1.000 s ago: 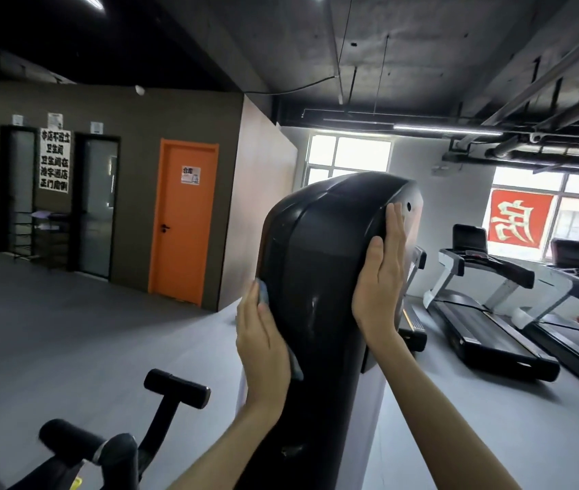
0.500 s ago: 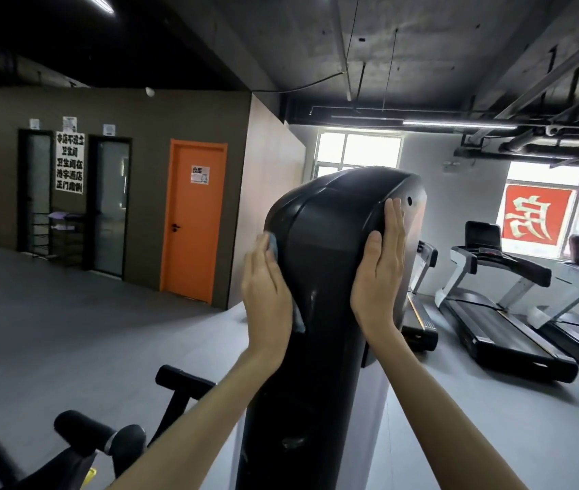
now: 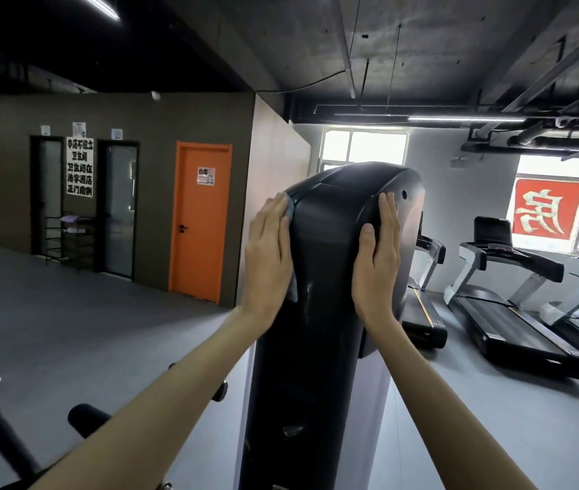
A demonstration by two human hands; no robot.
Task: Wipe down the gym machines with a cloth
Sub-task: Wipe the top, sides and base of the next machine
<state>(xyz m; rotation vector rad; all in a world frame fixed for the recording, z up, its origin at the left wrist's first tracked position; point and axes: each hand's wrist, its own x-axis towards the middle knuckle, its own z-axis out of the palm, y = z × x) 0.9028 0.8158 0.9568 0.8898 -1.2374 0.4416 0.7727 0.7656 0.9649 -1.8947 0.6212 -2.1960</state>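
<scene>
The left hand (image 3: 268, 256) is sliding higher up the machine (image 3: 323, 348), now nearing its top, its flat fingers pressing the cloth (image 3: 290, 209) against the left flank. The right hand (image 3: 376, 258), fingers straight, is bracing the opposite side, probably steadying it.

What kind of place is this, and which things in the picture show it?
Most likely a gym: treadmills stand in a row near the windows, and the left hand presses a blue cloth on a tall black machine.
</scene>
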